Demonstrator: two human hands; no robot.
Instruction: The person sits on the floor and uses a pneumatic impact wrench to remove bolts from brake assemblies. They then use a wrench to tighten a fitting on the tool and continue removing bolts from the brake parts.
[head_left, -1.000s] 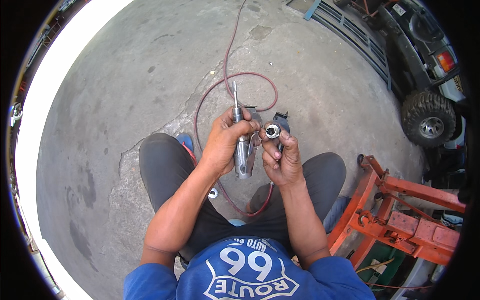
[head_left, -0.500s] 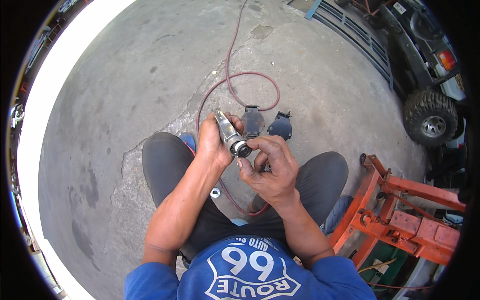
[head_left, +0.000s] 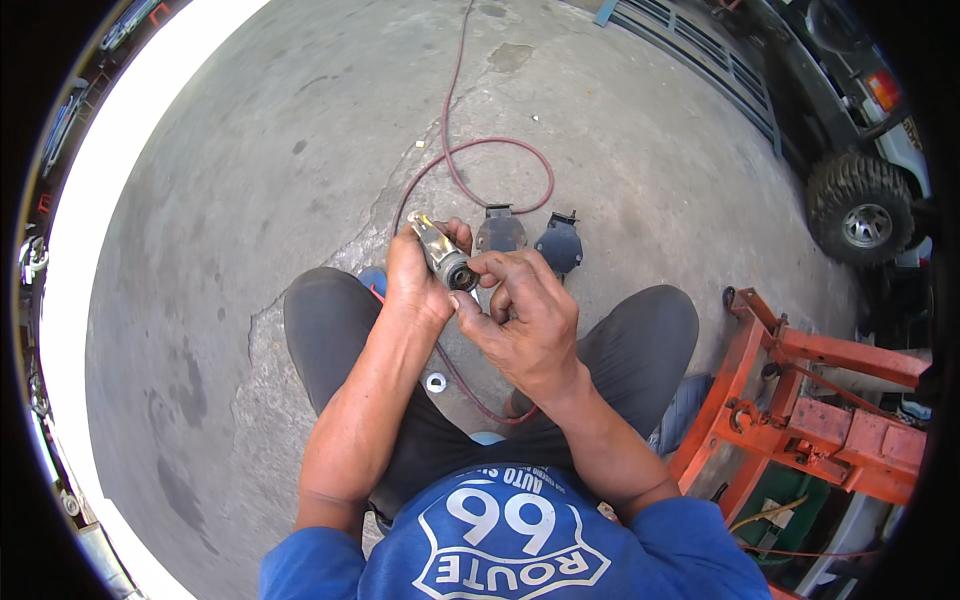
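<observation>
My left hand (head_left: 412,275) wraps round a silver metal part (head_left: 432,240) with a tapering body and a round, hollow dark end. That round end points towards me and to the right. At its rim, the thumb and index finger of my right hand (head_left: 530,315) pinch from both sides; whether a small piece sits between them I cannot make out. Just beyond my hands lie two flat black parts (head_left: 560,243), rounded with a tab at one end; the left one (head_left: 500,230) is partly hidden behind my fingers.
A red hose (head_left: 520,145) loops over the stained concrete floor (head_left: 250,180). A small silver ring (head_left: 436,382) lies between my legs. To the right stand an orange steel frame (head_left: 735,390) and a vehicle's knobby wheel (head_left: 862,215). A blue-grey metal rack (head_left: 690,50) lies farther back.
Both hands have shifted slightly left and up with the metal part. Its round end has turned, so the hollow inside shows more. The whole view has also moved a little.
</observation>
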